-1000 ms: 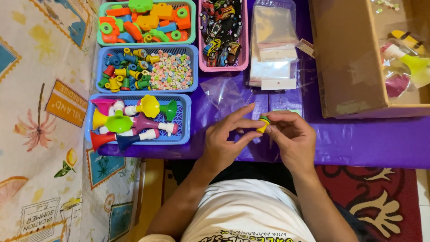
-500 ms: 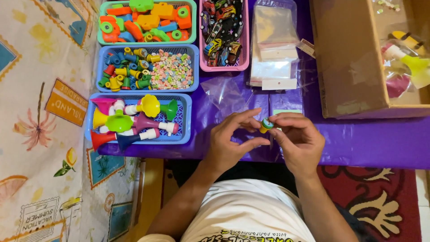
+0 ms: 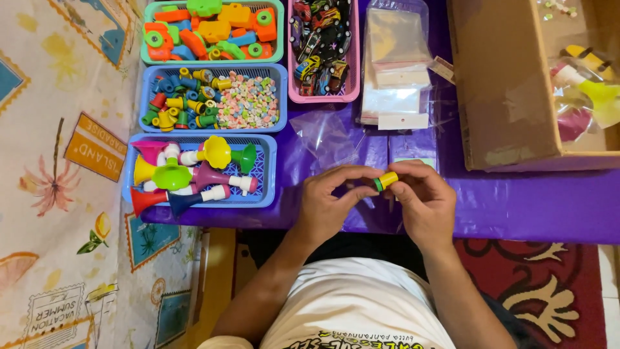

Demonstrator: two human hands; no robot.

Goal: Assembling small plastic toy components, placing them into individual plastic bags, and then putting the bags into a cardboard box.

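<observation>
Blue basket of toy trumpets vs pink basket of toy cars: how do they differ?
The blue basket sits front left, near the left hand; the pink basket sits farther back, beside the stack of clear bags. The blue basket lies wide and holds a few large bright toy trumpets; the pink basket runs narrow and deep, packed with many small toy cars. Both are perforated plastic on the purple cloth.

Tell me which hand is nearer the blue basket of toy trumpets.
Left. The left hand sits just right of the blue basket of toy trumpets; the right hand lies farther right, pinching a small yellow piece with it.
</observation>
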